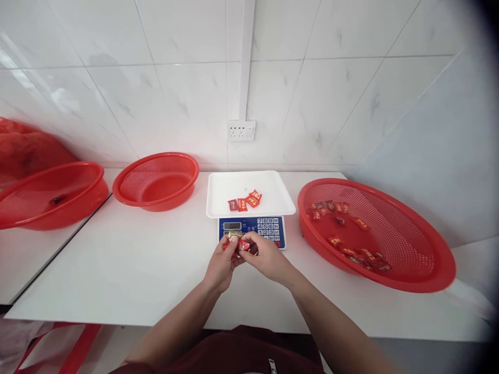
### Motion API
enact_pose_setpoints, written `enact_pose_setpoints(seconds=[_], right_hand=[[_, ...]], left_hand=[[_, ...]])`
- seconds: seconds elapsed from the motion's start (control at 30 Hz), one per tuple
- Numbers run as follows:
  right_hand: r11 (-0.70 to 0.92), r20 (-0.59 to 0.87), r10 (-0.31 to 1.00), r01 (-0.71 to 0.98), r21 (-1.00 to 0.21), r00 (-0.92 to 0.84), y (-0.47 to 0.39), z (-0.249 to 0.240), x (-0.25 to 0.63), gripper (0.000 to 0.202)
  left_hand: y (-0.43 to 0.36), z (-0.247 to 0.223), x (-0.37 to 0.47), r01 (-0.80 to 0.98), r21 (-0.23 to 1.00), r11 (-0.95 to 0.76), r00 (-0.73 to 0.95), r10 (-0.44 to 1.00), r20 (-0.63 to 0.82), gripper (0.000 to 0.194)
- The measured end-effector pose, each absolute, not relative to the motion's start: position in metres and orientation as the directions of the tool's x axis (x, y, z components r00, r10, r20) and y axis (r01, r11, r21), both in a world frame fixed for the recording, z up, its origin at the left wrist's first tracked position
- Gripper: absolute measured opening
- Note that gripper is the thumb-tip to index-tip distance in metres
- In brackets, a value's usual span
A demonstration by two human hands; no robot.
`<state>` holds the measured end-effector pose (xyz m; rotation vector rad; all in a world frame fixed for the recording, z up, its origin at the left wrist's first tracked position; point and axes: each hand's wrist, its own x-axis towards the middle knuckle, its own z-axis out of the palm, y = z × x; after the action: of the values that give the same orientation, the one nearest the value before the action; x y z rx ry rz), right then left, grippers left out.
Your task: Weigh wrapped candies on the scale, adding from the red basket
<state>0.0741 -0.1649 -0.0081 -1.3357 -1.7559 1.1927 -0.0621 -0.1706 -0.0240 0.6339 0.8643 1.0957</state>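
Already, the tray (224,187) ahead held four packets (242,204); your left hand (221,264) and right hand (270,258) pinched others (244,244); the basket (403,236) rightward held more.

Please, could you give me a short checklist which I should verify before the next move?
1. Held packets secured by left hand and right hand: ok, fingers of both are on them.
2. Tray packets lying within the rim of the white tray: ok.
3. Display readable: cannot tell, digits too small to trust.
4. Keypad fully uncovered: not ok, the hands hide its lower part.
5. Packets available in the right-side basket: ok, several lie inside.
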Motion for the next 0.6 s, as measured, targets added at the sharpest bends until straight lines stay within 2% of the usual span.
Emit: enact_pose_setpoints(seconds=[0.13,0.23,0.3,0.37,0.47,0.6], right_hand=[[-0.050,-0.118,0.959,0.255,-0.966,-0.258,-0.145,-0.003,0.083,0.014],[-0.062,-0.073,0.992,0.107,-0.992,-0.107,-0.121,0.006,0.089,0.030],[-0.006,-0.004,1.000,0.114,-0.993,0.019,-0.108,0.010,0.091,0.044],[0.071,0.091,0.992,0.207,-0.976,0.092,-0.104,0.012,0.093,0.054],[0.109,0.117,0.993,0.335,-0.936,0.004,-0.115,0.007,0.092,0.049],[0.096,-0.041,0.940,0.376,-0.922,-0.339,-0.143,0.000,0.090,0.028]], left_hand=[[-0.169,-0.026,-0.070,-0.502,0.785,0.363,0.158,0.931,-0.330,0.026],[-0.169,-0.026,-0.074,-0.500,0.786,0.364,0.111,0.927,-0.359,0.026],[-0.170,-0.023,-0.076,-0.493,0.784,0.377,0.121,0.922,-0.368,0.025],[-0.173,-0.021,-0.076,-0.483,0.786,0.386,0.134,0.920,-0.369,0.025],[-0.177,-0.018,-0.077,-0.457,0.805,0.379,0.147,0.925,-0.352,0.027],[-0.179,-0.018,-0.075,-0.423,0.808,0.410,0.191,0.912,-0.363,0.036]])
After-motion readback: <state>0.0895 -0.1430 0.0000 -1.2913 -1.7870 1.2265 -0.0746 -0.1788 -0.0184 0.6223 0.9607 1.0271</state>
